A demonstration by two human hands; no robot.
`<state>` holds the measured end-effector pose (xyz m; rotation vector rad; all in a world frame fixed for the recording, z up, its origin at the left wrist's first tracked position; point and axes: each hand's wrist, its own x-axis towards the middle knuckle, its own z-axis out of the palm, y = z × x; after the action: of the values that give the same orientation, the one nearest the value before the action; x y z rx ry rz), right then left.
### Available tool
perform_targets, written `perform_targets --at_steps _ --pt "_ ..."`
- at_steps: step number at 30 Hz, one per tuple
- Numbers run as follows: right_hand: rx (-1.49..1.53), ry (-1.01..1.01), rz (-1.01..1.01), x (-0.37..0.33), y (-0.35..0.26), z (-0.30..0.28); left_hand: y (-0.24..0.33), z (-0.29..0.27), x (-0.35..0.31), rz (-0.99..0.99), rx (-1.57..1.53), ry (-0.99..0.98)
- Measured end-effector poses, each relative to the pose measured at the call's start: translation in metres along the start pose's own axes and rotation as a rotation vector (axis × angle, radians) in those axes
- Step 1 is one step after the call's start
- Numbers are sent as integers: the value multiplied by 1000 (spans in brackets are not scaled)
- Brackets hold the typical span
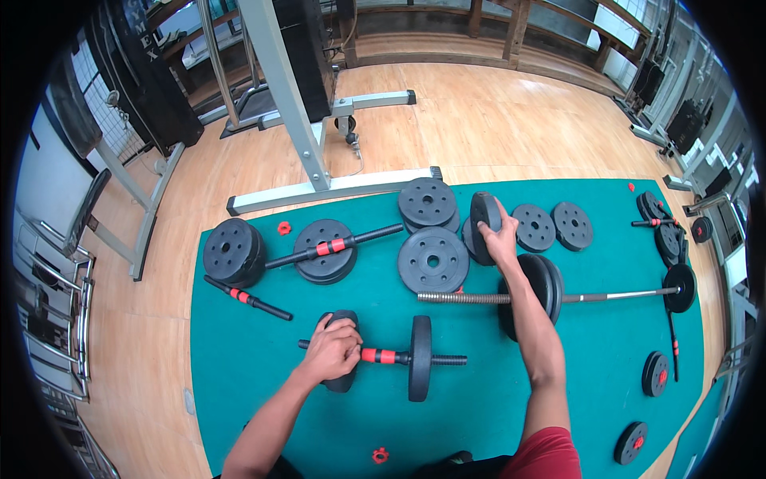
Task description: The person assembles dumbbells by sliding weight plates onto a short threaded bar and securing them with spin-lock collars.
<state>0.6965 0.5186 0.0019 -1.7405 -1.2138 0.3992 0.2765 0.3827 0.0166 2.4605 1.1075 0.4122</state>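
Note:
My left hand (pixel 333 349) is closed around the left weight plate (pixel 341 381) of a dumbbell. The dumbbell's bar (pixel 379 357) has a red-and-black grip and threaded ends, and its right plate (pixel 420 359) stands on edge. Farther off, my right hand (pixel 501 237) grips the edge of a black weight plate (pixel 483 214), tilted up with another plate partly hidden behind it. Right beside my forearm lies a long barbell (pixel 614 296), with black plates and its threaded left end pointing toward the dumbbell. A red star nut (pixel 381 456) rests on the mat near me.
Stacked plates (pixel 234 253), loose plates (pixel 433 260) and a spare dumbbell bar (pixel 249 298) lie on the green mat (pixel 255 375). More plates with red nuts (pixel 656 374) sit at the right. A grey machine frame (pixel 335 190) borders the mat's far edge.

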Motion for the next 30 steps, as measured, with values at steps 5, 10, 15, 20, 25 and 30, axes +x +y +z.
perform_targets --at_steps 5,10,15,20,25,30 --pt "-58 -72 -122 -65 -54 -40 -6 7 -4 11 -53 45" --pt "-89 -178 -33 -149 -109 -82 -10 5 -8 27 -52 76" --pt "-164 -180 23 -217 -96 -102 -15 11 -6 74 -97 117" --pt "-196 -179 124 -265 -39 -93 -11 12 -2 72 -109 129" --pt "-54 -86 341 -290 -11 -57 -13 12 -6 101 -88 98" --pt "-37 10 236 -296 -13 -43 -18 7 -7 9 -267 139"
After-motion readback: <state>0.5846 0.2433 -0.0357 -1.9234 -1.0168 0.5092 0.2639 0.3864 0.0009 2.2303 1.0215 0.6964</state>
